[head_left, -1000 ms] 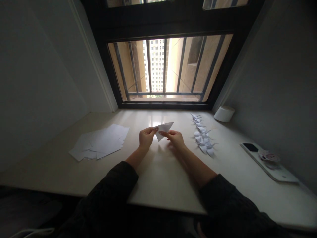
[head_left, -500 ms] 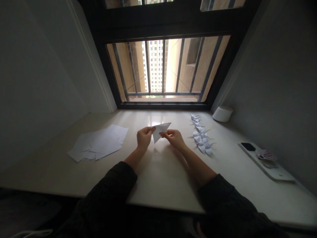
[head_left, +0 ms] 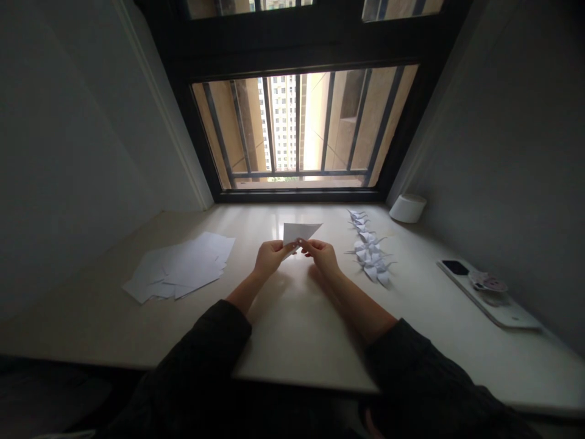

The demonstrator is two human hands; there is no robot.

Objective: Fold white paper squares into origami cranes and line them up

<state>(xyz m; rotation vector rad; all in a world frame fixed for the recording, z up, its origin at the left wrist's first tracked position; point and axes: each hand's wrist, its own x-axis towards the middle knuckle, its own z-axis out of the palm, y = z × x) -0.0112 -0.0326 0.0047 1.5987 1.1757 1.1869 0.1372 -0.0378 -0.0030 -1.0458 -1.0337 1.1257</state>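
our left grip point(head_left: 269, 256) and right grip point(head_left: 323, 255) pinch the folded paper point(head_left: 298, 231) from below, sharp tip toward the right edge of the surface point(head_left: 301, 341).

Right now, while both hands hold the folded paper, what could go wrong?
Uneven pressure might crease the folded paper crookedly: the left hand and right hand pinch its lower part, thumbs close together. A sideways swing could knock the paper figures lined up beyond the right hand.
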